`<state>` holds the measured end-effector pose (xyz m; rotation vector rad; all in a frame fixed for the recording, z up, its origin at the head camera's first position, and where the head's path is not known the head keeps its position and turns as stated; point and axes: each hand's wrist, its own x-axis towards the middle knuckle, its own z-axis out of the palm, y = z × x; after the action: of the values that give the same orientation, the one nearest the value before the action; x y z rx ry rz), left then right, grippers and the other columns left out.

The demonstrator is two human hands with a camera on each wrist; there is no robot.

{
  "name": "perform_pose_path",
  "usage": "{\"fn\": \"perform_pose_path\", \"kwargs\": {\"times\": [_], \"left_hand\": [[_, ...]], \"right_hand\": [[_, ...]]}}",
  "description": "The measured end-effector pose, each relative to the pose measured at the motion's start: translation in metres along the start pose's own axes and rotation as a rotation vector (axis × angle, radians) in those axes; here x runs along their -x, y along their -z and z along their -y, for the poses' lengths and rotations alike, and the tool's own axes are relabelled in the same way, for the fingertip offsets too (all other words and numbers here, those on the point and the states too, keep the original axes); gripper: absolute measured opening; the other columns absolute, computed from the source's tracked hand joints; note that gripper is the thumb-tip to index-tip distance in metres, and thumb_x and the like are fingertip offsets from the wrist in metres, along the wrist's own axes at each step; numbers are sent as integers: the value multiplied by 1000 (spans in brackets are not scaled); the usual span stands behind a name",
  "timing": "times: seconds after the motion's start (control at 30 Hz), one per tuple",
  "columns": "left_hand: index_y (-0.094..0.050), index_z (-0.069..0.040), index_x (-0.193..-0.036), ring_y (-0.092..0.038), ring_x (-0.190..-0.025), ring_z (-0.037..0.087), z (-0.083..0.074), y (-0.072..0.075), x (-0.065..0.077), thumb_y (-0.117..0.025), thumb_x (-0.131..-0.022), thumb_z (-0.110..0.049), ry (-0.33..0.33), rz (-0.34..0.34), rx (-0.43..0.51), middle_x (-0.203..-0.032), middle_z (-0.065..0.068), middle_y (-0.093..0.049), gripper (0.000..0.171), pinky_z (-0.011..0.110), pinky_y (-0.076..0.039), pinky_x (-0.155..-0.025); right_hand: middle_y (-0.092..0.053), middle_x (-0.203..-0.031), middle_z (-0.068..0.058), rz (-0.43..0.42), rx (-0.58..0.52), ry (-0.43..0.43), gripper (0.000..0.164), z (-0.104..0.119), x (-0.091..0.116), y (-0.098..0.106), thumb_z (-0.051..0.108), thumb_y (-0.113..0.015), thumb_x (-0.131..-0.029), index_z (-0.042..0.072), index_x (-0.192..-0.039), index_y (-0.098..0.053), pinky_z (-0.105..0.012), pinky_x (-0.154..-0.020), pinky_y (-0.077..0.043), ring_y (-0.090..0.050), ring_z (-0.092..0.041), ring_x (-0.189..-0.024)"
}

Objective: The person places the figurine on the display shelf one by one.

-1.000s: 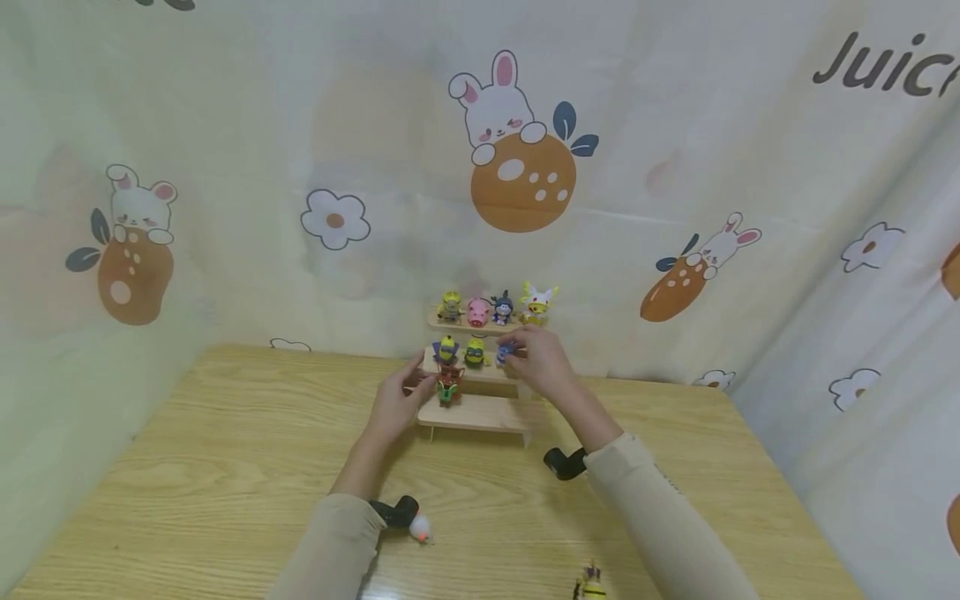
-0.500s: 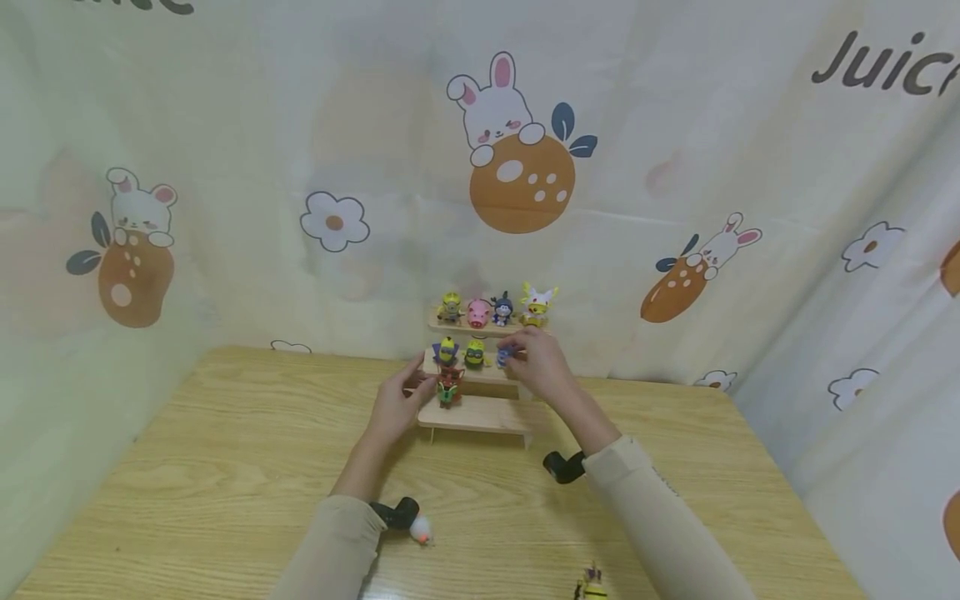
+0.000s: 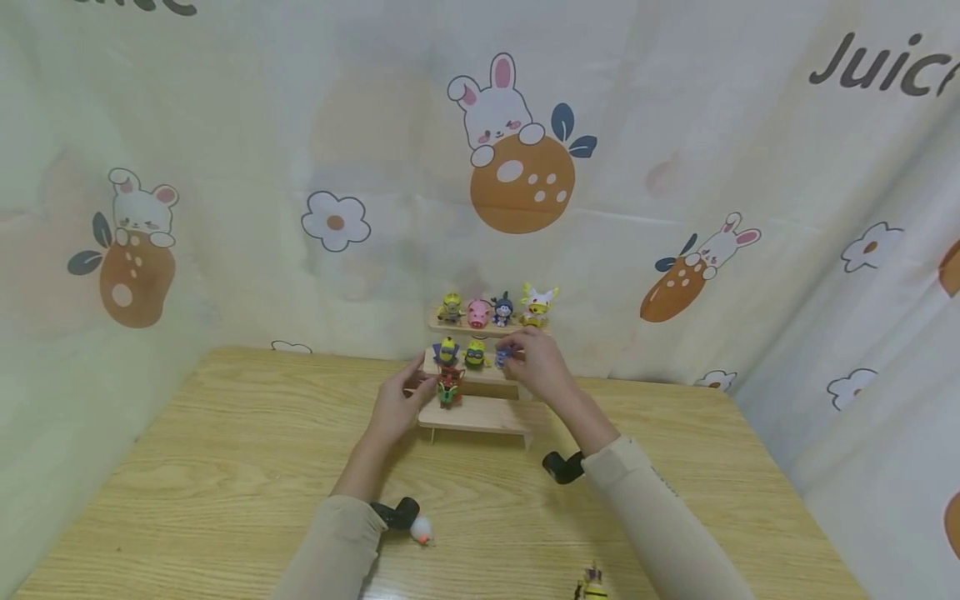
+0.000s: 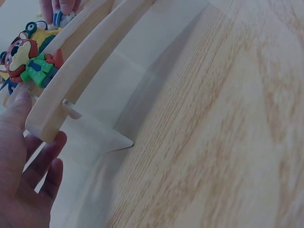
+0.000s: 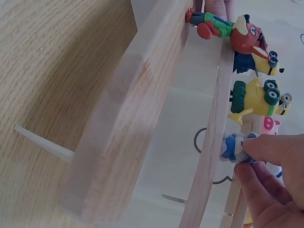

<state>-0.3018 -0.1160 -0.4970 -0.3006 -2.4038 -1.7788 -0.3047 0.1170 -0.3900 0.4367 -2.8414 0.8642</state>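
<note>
In the head view, a three-tier wooden display stand (image 3: 480,414) holds small toy figures. My right hand (image 3: 542,364) pinches a small blue-and-white figure (image 5: 233,147) between thumb and fingers, at the right part of the middle shelf. Left of it on that shelf stand a yellow minion figure with green goggles (image 5: 256,97) and a caped minion figure (image 3: 446,350). At the stand's left end is my left hand (image 3: 401,404), its thumb on the wood and its fingers curled by the bottom shelf's end. A red fox figure in green (image 4: 38,64) stands on the bottom shelf beside that thumb.
On the top shelf are a pink pig (image 3: 477,313), a dark-hooded figure (image 3: 503,310), a minion (image 3: 451,307) and a white-eared figure (image 3: 537,304). A white figure (image 3: 422,529) and a yellow figure (image 3: 594,587) lie nearer on the wooden table (image 3: 247,467). A printed curtain (image 3: 405,275) hangs behind.
My right hand and the blue-and-white figure have shifted very slightly to the left along the middle shelf. My left hand has stayed at the stand's left end.
</note>
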Motion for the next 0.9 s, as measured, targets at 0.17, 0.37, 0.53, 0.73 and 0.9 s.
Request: {"fn": "perform_pose_path", "kwargs": {"times": [0.17,0.37,0.53,0.73,0.9], "left_hand": [[-40,-21,-145,-64,-94,19,0,0,1,-60,-94,-28,-2,-1,-12,-110,5,-69,55,31,-55,-80],[-40,-20,-145,-64,-94,20,1,0,1,-61,-93,-26,-6,-1,-2,-109,6,-69,56,32,-55,-80],[-40,-20,-145,-64,-94,20,2,0,1,-61,-93,-26,-5,1,6,-110,7,-69,56,32,-55,-81],[-39,-21,-146,-63,-98,20,3,-2,1,-60,-94,-28,-4,10,0,-111,6,-68,56,33,-54,-84],[-38,-21,-146,-63,-96,21,2,-1,1,-60,-93,-27,5,2,-5,-113,6,-68,57,33,-55,-82]], "right_hand": [[-58,-114,-13,-3,6,3,25,0,0,-1,0,-64,-83,4,-108,-68,-31,-87,-55,-63,-29,-105],[-57,-115,-14,10,1,3,29,-1,1,2,1,-64,-83,4,-112,-66,-33,-89,-55,-61,-30,-106],[-59,-119,-15,9,-32,34,33,-2,4,12,0,-61,-83,5,-115,-65,-36,-92,-53,-59,-32,-109],[-61,-116,-15,-30,-74,115,28,4,22,23,2,-60,-88,3,-116,-64,-36,-90,-54,-61,-28,-105],[-67,-112,-10,82,-39,119,25,29,51,15,9,-62,-90,5,-114,-65,-31,-85,-56,-65,-22,-99]]}}
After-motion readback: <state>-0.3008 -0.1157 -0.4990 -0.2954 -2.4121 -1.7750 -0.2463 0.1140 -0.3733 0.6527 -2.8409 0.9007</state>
